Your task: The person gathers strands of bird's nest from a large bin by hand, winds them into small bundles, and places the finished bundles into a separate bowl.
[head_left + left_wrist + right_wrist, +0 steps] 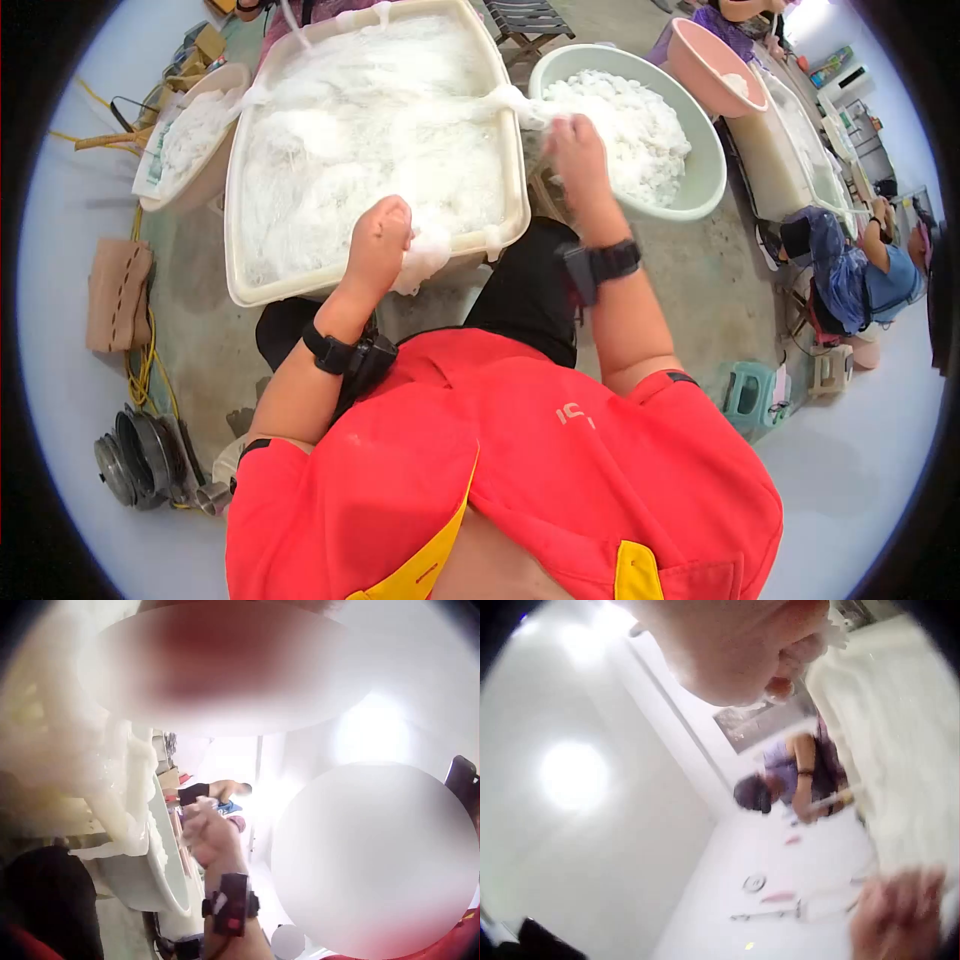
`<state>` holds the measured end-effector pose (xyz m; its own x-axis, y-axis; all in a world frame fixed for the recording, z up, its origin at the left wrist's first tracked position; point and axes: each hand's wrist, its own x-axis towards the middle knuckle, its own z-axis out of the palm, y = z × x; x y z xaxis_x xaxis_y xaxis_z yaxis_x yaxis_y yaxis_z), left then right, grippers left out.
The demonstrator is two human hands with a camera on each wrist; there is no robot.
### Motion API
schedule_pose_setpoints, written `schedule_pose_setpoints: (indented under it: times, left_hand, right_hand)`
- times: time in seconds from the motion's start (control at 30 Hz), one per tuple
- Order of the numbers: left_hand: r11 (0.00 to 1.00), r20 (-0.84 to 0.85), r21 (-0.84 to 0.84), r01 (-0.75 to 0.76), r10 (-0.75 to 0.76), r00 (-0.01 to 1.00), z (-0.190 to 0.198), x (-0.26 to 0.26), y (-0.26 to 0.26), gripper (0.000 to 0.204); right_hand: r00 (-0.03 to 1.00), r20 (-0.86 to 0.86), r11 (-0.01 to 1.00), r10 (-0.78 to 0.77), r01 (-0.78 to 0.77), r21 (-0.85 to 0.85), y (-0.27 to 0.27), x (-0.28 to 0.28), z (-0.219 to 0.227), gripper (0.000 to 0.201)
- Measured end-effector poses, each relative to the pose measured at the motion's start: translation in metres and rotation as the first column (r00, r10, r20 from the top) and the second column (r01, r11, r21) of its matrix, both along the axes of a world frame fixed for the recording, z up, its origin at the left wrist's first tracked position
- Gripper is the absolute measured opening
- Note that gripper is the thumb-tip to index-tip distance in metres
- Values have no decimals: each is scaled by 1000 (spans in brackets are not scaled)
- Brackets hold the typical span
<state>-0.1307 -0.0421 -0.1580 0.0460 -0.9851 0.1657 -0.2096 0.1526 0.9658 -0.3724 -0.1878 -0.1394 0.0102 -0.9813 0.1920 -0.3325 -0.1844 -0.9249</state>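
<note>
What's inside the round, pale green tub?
A heap of white, fluffy-looking clumps lies in the pale green tub, with some inner wall showing. The heap covers the bottom, so I can't see whether anything is underneath.

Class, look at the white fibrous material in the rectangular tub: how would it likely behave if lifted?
Probably floppy: the white material droops over the rim of the tub. Likely stringy, trailing strands rather than lifting cleanly, since fine threads show across its surface. Perhaps slippery too: it looks wet in the left wrist view.
</note>
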Motion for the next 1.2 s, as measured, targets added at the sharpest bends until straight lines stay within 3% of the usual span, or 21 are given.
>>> schedule_pose_setpoints:
  times: [0.03,0.1,0.17,0.23,0.3,0.33,0.4,0.47,0.5,0.57,0.63,0.7,0.77,0.8,0.83,0.9,0.97,1.07,1.13,1.17,1.2]
  left_hand:
    - [999,-164,47,15,-8,986,2,-2,0,25]
    - [992,-473,116,53,8,881,16,-15,-3,28]
    - [933,-709,66,354,-206,674,35,-23,-5,38]
    - [834,-877,-69,548,-312,366,56,-30,-6,43]
    - [848,-910,-192,494,-343,233,55,-9,-24,44]
    - [851,-917,-252,461,-362,167,53,-1,-29,45]
    - [946,-927,29,322,-95,364,37,5,-29,44]
    - [931,-807,347,112,235,542,43,-11,-19,46]
    - [954,-885,185,235,58,461,20,-8,-20,48]
    - [988,-840,151,-41,150,521,17,-22,-19,45]
    - [989,-542,5,-149,128,831,14,-14,-18,41]
    - [986,-224,-138,-96,64,972,13,-10,-23,38]
    - [974,42,-210,84,-77,996,17,-10,-33,34]
    - [973,-75,-143,183,-195,978,21,-13,-37,29]
    - [976,12,-59,210,-210,978,20,-9,-43,28]
    - [965,185,109,239,-256,949,19,3,-56,27]
    - [980,236,95,174,-192,953,12,10,-61,26]
    - [988,204,27,152,-154,967,-6,27,-74,29]
    - [990,206,-63,124,-109,973,52,32,-77,30]
    - [954,9,-228,196,-199,980,80,37,-81,28]
    - [937,51,-307,165,-158,986,119,38,-76,19]
  right_hand:
    - [930,-362,995,-66,88,44,-16,-19,-11,29]
    - [566,-768,953,-299,211,-216,-5,-16,-21,37]
    - [857,-513,965,-42,-98,-242,15,13,-9,42]
    - [795,-474,776,379,-552,-305,49,48,4,40]
    - [624,-431,564,652,-779,-275,75,68,14,34]
    - [626,-360,554,691,-780,-291,77,70,13,30]
    - [618,-221,538,755,-776,-330,76,75,14,23]
    - [710,-15,673,704,-674,-306,73,80,16,19]
    - [746,89,735,661,-619,-277,72,82,17,18]
    - [833,130,833,538,-501,-236,68,82,17,17]
    - [923,7,897,384,-371,-241,61,77,18,18]
    - [947,-113,897,300,-320,-306,54,77,19,23]
    - [954,-158,892,255,-295,-342,49,81,28,25]
    - [929,-45,913,367,-369,-171,51,80,43,29]
    - [944,-66,897,324,-329,-295,41,84,44,35]
    - [942,-29,909,336,-332,-252,13,80,57,42]
    - [928,62,906,368,-343,-249,-10,71,84,49]
    - [851,75,837,520,-491,-239,-29,44,135,29]
    - [721,108,715,684,-634,-295,-28,24,182,31]
    - [605,175,622,776,-693,-365,-26,12,210,32]
    - [470,232,523,852,-732,-438,-25,2,237,32]
